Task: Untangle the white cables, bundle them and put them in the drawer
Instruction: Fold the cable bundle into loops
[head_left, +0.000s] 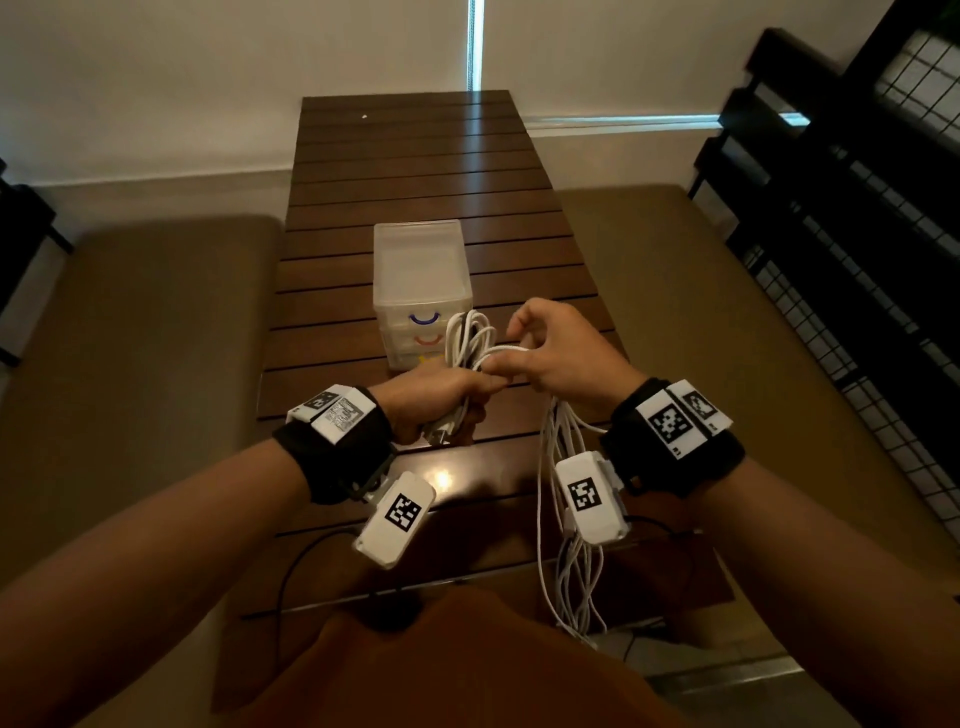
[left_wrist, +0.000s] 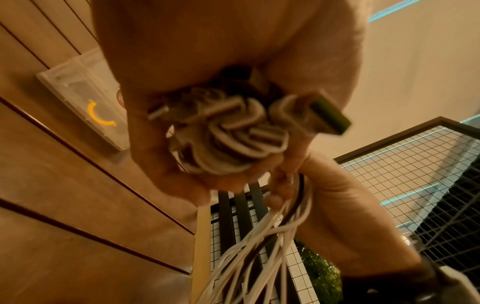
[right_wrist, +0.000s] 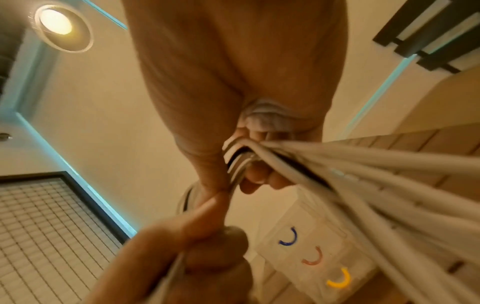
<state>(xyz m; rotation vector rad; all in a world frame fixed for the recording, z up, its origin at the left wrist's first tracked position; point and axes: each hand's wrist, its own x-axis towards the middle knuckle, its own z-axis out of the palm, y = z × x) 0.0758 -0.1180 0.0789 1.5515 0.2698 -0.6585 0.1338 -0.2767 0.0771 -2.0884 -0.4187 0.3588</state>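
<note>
Looping from left grip (head_left: 441, 400), white cables (head_left: 470, 338)

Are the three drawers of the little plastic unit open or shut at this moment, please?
Shut. The drawers sit flush in the unit, none pulled out; blue, red and yellow handles line up on one flat front.

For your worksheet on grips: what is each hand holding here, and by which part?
Left hand grips the folded white cables at the bundle's lower end. Right hand pinches the loose strands beside the bundle; their tails hang free.
</note>
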